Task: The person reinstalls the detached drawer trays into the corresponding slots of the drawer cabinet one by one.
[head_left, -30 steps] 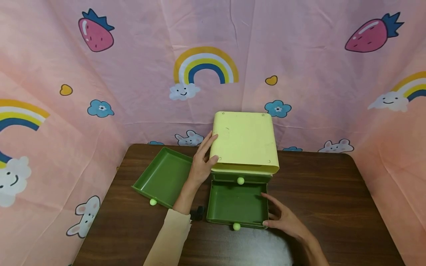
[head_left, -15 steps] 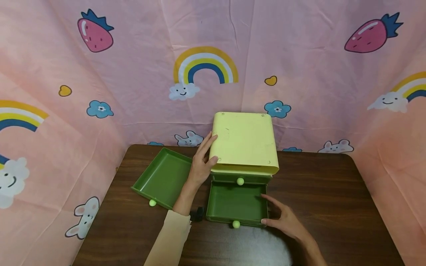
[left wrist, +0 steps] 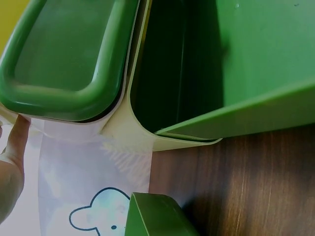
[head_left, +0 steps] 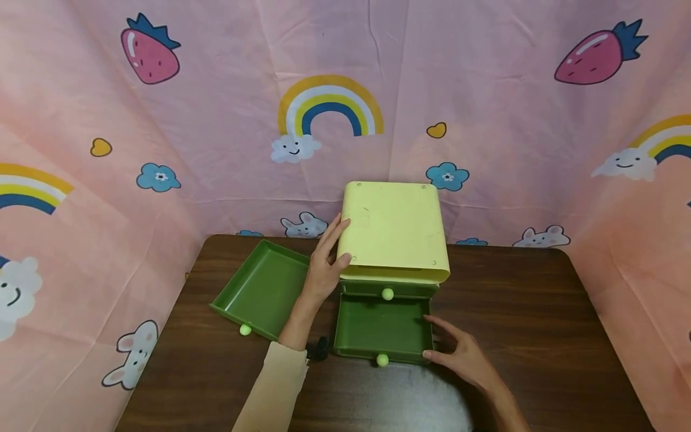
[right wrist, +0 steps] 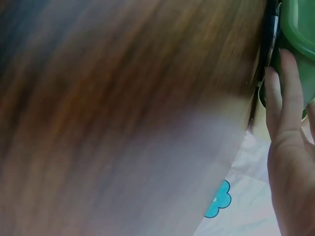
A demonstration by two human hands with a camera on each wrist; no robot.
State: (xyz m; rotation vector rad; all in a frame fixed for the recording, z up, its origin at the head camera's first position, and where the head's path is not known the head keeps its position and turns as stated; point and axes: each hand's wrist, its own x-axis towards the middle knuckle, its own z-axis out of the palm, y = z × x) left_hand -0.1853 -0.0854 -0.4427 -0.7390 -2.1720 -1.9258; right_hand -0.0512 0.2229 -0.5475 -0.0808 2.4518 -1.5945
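Note:
A pale yellow drawer cabinet (head_left: 394,225) stands at the back of the table. Its open lower drawer (head_left: 384,329), green with a round light-green knob, juts out below a closed green drawer (head_left: 364,288). My left hand (head_left: 324,270) rests against the cabinet's left side, fingers extended and thumb near the front top corner. At the right side of the lower drawer is my right hand (head_left: 461,357), its thumb on the front corner and a finger at the side wall. In the right wrist view, straight fingers (right wrist: 290,88) lie along the drawer's side.
A detached green drawer (head_left: 270,288) lies angled on the dark wooden table (head_left: 513,312), left of the cabinet and beside my left forearm. Pink printed cloth (head_left: 227,108) hangs behind and on both sides. A small black object (head_left: 318,348) sits by my left wrist.
The lower drawer has slid slightly inward toward the cabinet, its knob now a little farther back. My right hand has moved along with it. My left hand keeps its place on the cabinet.

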